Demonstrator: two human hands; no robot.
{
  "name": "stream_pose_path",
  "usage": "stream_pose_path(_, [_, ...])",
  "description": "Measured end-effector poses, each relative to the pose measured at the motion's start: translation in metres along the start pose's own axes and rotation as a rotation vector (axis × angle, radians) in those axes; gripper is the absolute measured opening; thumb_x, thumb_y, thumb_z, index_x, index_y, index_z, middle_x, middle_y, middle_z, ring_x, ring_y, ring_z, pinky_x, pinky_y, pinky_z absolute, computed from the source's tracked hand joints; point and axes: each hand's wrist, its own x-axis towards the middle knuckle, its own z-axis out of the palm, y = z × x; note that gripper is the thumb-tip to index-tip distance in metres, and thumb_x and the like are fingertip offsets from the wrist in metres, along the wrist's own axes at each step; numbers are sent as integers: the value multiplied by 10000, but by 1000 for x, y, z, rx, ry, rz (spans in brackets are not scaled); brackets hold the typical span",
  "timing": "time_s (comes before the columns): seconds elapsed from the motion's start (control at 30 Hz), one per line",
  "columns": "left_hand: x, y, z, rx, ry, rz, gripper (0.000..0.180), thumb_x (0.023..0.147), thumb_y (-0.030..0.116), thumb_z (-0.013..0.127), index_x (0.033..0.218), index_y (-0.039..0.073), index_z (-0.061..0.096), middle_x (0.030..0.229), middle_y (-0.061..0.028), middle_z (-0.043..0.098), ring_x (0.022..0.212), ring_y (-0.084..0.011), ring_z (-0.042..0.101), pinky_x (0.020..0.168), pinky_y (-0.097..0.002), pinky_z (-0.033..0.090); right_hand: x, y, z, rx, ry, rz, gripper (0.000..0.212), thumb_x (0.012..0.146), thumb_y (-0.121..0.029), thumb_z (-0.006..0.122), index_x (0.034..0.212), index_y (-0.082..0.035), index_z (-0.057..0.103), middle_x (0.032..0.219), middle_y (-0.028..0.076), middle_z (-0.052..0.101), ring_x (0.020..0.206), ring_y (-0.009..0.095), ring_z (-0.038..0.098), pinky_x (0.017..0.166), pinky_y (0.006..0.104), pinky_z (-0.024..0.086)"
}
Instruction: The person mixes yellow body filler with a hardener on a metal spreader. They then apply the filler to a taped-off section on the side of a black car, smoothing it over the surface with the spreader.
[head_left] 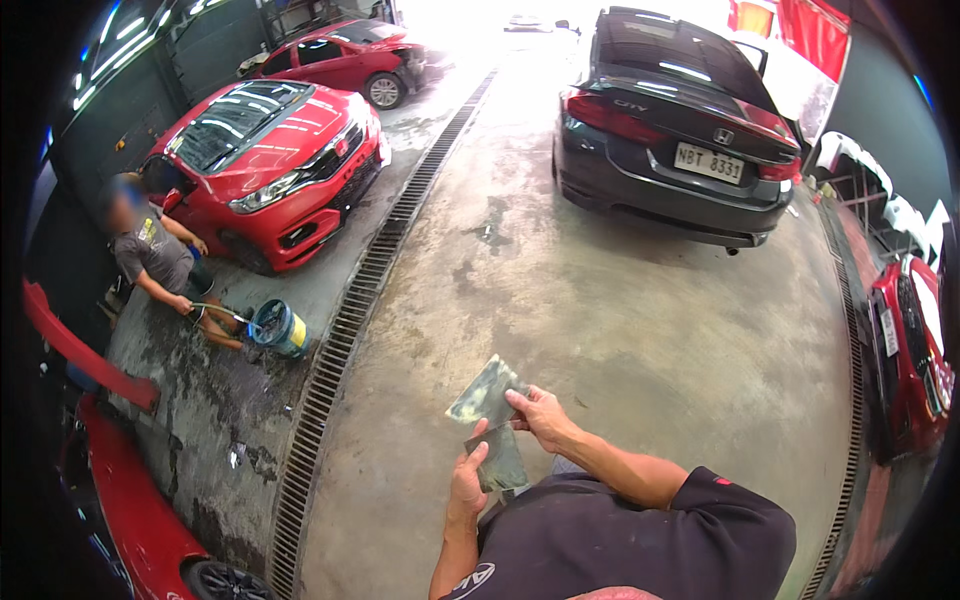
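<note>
Between my hands, in front of my chest, are two thin, flat, grey-green rectangular pieces. The upper smeared sheet [482, 392] has pale cream patches along its edges, and my right hand [545, 415] pinches its right side, thumb on top. Below it, my left hand [467, 480] grips a darker sheet [502, 462] with the fingers at its left edge. The two pieces meet or overlap near my left fingertips; whether they touch is unclear. Their exact kind does not show.
A dark sedan [680, 130] stands ahead to the right, red cars [270, 165] to the left. A person [160, 255] holds a hose at a blue bucket [282, 328]. A floor grate [335, 360] runs along the left. Car bumpers [910, 350] line the right wall.
</note>
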Motion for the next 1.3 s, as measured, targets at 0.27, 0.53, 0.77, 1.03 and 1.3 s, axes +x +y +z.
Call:
stream_pose_path(0.27, [-6,-48,55,301,-147,-16,367,1035,118,592,1389,41,648,1194,-24,693,1053,-83,614,937,-264,491,-80,-16,-97,89,364,-351,307,1027,-300,680,1047,5,691,801,29,659,643,98,612,548,260,533])
stream_pose_path(0.53, [-26,-111,191,1532,-908,46,351,1010,274,566,1316,161,694,1121,-147,716,1023,-347,679,890,-410,528,-214,-55,-228,-638,746,-918,279,951,-319,766,948,-44,725,659,19,621,531,109,542,539,255,448])
stream_pose_path(0.77, [-87,-258,323,1399,-1348,21,361,1035,236,540,1364,142,655,1181,-176,679,1091,-346,645,981,-443,493,-322,-48,-344,-975,825,-1077,203,932,-242,781,877,-49,750,622,119,646,499,206,619,489,323,472])
stream_pose_path(1.03, [-129,-340,428,1243,-1522,-38,398,1040,186,557,1434,173,617,1003,-141,607,938,-311,600,892,-399,484,-448,-18,-488,-869,1264,-1090,256,999,-254,703,843,-52,726,651,116,667,518,268,649,507,338,501])
stream_pose_path(1.3, [-104,-396,521,1161,-1597,-161,374,1036,155,589,1405,132,637,1048,-103,683,970,-239,649,884,-348,513,-519,-12,-576,-770,1540,-994,373,1061,-295,624,811,-28,695,609,47,612,510,165,602,491,287,456])
